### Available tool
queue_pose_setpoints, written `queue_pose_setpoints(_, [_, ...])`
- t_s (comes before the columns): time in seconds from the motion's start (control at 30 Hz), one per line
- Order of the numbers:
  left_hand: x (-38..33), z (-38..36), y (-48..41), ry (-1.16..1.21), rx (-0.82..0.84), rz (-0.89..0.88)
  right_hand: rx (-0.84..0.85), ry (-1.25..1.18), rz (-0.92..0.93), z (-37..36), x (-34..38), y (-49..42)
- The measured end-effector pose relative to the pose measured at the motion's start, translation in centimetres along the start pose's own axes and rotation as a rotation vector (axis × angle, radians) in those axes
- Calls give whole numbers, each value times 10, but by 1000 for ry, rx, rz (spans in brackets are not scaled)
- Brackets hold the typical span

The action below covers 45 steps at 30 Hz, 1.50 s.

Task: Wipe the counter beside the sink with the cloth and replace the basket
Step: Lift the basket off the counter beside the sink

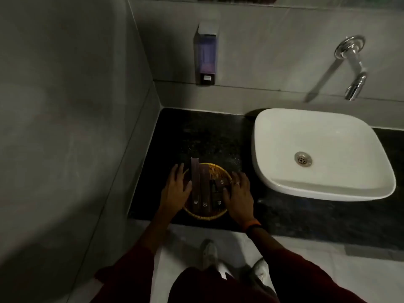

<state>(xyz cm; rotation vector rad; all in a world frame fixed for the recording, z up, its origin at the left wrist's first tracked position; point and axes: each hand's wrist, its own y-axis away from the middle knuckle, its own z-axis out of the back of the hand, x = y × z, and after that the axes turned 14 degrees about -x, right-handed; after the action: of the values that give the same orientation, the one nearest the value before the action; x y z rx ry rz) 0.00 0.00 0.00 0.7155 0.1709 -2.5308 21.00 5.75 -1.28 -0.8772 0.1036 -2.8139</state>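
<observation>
Both hands rest flat on the rim of a round wicker basket near the black counter's front edge; left hand spread on its left side, right hand spread on its right; between them, long brown boxes point straight away; beyond the right hand sits the white basin.

The scene is dim and slightly soft. The white sink is the brightest area; the chrome tap carries glare and casts a slanted shadow on the wall. Wide-angle distortion bends the edges.
</observation>
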Motion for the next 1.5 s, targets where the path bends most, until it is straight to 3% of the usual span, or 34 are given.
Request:
queue_pose_setpoints(0.13, [8,-7,9,67,53,114,109,-53,-127,-2,-8,4])
queue_pose_setpoints(0.33, [-9,-6,20,202,23,252,51,-128,-195,10,-18,12])
queue_pose_setpoints(0.7, [-87,-49,111,273,114,223,-91,-219,-289,87,-124,74])
queue_pose_setpoints(0.93, [-169,-107,153,313,255,184,-128,-121,-365,149,-220,101])
queue_pose_setpoints(1.33, [-381,-236,223,306,220,111,-183,-65,-438,287,-428,75])
queue_pose_setpoints(1.5, [-447,-273,224,346,236,90,-170,-170,-536,324,-490,49])
